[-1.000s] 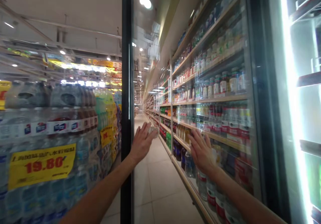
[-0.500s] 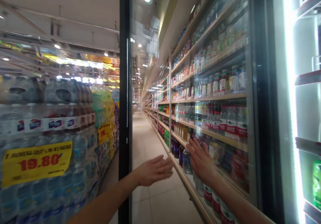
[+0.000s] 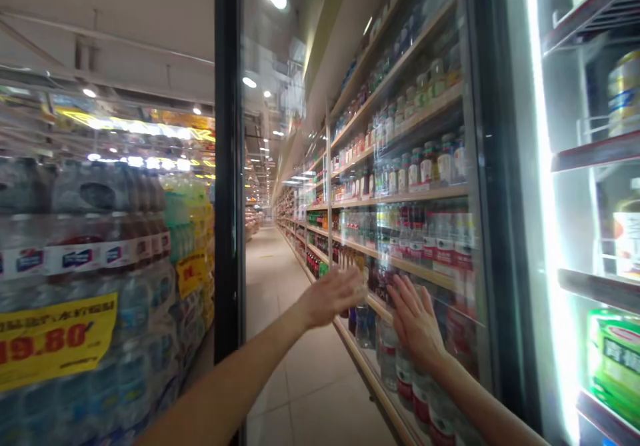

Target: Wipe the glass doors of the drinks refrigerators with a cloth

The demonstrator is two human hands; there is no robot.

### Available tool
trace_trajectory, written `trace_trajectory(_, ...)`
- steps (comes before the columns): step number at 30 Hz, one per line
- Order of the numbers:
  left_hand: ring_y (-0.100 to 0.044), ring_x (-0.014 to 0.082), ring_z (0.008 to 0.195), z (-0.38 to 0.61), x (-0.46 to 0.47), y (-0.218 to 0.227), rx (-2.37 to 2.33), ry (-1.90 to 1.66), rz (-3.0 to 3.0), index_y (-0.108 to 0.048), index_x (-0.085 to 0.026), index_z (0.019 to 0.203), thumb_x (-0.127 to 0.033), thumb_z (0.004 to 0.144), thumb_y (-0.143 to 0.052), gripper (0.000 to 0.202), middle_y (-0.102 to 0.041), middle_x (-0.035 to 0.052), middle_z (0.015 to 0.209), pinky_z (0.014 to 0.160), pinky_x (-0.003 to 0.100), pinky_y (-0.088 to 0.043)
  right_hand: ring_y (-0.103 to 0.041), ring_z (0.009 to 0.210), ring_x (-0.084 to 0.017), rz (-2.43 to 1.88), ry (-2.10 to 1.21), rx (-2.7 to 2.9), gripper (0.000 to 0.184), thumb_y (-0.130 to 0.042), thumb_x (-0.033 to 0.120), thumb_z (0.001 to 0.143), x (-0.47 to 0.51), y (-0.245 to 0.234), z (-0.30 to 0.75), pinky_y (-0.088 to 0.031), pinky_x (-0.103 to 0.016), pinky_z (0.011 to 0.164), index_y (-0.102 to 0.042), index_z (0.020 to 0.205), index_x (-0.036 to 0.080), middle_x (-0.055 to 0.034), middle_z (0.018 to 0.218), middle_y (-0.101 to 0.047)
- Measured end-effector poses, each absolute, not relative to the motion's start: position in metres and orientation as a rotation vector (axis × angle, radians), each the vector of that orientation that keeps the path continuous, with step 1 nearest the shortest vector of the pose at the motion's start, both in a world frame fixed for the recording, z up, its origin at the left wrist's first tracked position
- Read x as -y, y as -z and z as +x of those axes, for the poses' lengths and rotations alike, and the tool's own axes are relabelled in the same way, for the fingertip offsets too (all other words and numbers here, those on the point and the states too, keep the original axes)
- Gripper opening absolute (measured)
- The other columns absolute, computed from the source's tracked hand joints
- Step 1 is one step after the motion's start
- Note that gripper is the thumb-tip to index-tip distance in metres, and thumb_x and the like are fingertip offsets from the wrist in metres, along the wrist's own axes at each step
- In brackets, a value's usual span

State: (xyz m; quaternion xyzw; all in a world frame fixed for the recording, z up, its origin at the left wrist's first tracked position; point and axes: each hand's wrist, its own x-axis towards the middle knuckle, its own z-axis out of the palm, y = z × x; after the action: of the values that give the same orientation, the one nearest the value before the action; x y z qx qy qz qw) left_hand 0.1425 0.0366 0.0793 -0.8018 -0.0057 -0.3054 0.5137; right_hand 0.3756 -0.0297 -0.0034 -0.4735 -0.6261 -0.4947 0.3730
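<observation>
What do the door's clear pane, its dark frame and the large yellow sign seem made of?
Pane: probably glass, smooth and glossy, being see-through with streaky reflections.
Frame: perhaps painted metal with slight sheen, though plastic is possible.
Sign: likely printed paper or card, its edge slightly curved.

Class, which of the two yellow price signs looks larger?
The left-edge sign, whose red digits end in .80; the other sign, farther back, looks smaller.

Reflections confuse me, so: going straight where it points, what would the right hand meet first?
Most likely the glass door, though the right hand may already touch it; depth is unclear.
</observation>
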Motion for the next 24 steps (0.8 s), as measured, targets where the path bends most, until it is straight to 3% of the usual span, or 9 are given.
trace_trajectory(3,-0.019,0.0226,0.136,0.155,-0.038,-0.093,0.28,0.936,-1.871,-0.047,-0.024,0.124,-0.012,0.083,-0.044,0.043,-0.038,0.0093,0.141,0.11,0.044,-0.016,-0.027,0.134,-0.025,-1.255,1.254,1.542,0.05,-0.037,0.015,0.085,0.032,0.004,0.388,-0.026,-0.051,0.104,-0.033,0.135,0.015,-0.014,0.138,-0.041)
trace_trajectory(9,-0.03,0.0191,0.132,0.172,-0.034,-0.075,-0.213,0.524,-1.975,-0.052,-0.024,0.118,-0.022,0.085,-0.043,0.034,-0.042,0.0041,0.139,0.111,0.04,-0.017,-0.027,0.134,-0.024,-1.245,1.25,1.523,0.054,-0.036,0.016,0.086,0.035,0.004,0.396,-0.025,-0.05,0.105,-0.027,0.139,0.016,-0.0142,0.139,-0.039)
trace_trajectory(15,-0.023,0.0238,0.135,0.195,-0.037,-0.106,0.315,0.953,-1.891,-0.045,-0.024,0.126,-0.016,0.086,-0.042,0.041,-0.035,0.0097,0.143,0.109,0.048,-0.018,-0.03,0.132,-0.024,-1.243,1.216,1.445,0.055,-0.035,0.016,0.087,0.036,-0.004,0.395,-0.025,-0.051,0.105,-0.023,0.14,0.018,-0.0139,0.139,-0.039)
trace_trajectory(20,-0.027,0.0197,0.134,0.197,-0.036,-0.091,-0.147,0.558,-1.982,-0.051,-0.026,0.12,-0.022,0.086,-0.042,0.035,-0.041,0.0035,0.14,0.111,0.04,-0.02,-0.027,0.133,-0.025,-1.241,1.19,1.465,0.056,-0.036,0.015,0.086,0.036,-0.003,0.4,-0.026,-0.051,0.104,-0.022,0.141,0.019,-0.0138,0.139,-0.04)
trace_trajectory(24,-0.023,0.0229,0.135,0.203,-0.037,-0.112,0.211,0.886,-1.907,-0.046,-0.025,0.125,-0.014,0.086,-0.041,0.041,-0.039,0.0078,0.141,0.109,0.046,-0.019,-0.027,0.134,-0.024,-1.281,1.168,1.415,0.055,-0.035,0.015,0.087,0.036,-0.002,0.408,-0.025,-0.052,0.104,-0.023,0.14,0.02,-0.0133,0.14,-0.038)
